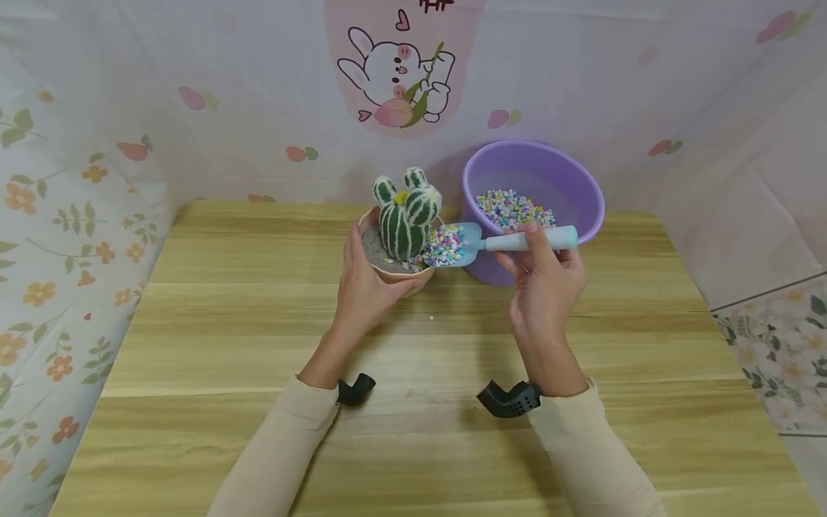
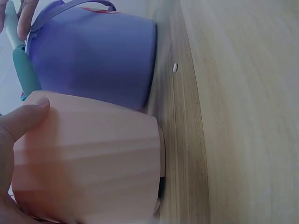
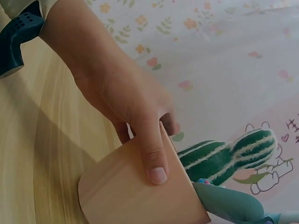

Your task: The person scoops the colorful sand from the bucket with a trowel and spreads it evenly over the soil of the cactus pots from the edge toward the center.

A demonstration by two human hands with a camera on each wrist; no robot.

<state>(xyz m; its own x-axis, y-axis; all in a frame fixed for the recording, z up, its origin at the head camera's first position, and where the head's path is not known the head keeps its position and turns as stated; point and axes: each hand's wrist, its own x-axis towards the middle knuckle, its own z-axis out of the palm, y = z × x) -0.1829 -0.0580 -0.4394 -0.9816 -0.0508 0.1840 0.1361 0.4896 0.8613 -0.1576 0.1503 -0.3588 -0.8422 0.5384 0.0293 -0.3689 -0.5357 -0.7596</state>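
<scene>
A green-and-white knitted-looking cactus (image 1: 403, 228) stands in a peach flower pot (image 2: 93, 158) on the table, with grey filling around its base. My left hand (image 1: 365, 287) grips the pot at its left and front, thumb along the near side. In my right hand (image 1: 545, 283) is the pale handle of a light blue scoop (image 1: 473, 244), gripped between thumb and fingers. The scoop's blade is heaped with small multicoloured pebbles (image 1: 446, 244), its tip over the pot's right rim. Some pebbles lie on the grey filling beside the cactus.
Behind the scoop stands a purple bucket (image 1: 536, 161) partly filled with the same pebbles. One white pebble (image 1: 431, 317) lies on the wooden table (image 1: 226, 323) in front of the pot. A printed cloth (image 1: 258, 86) hangs behind the table.
</scene>
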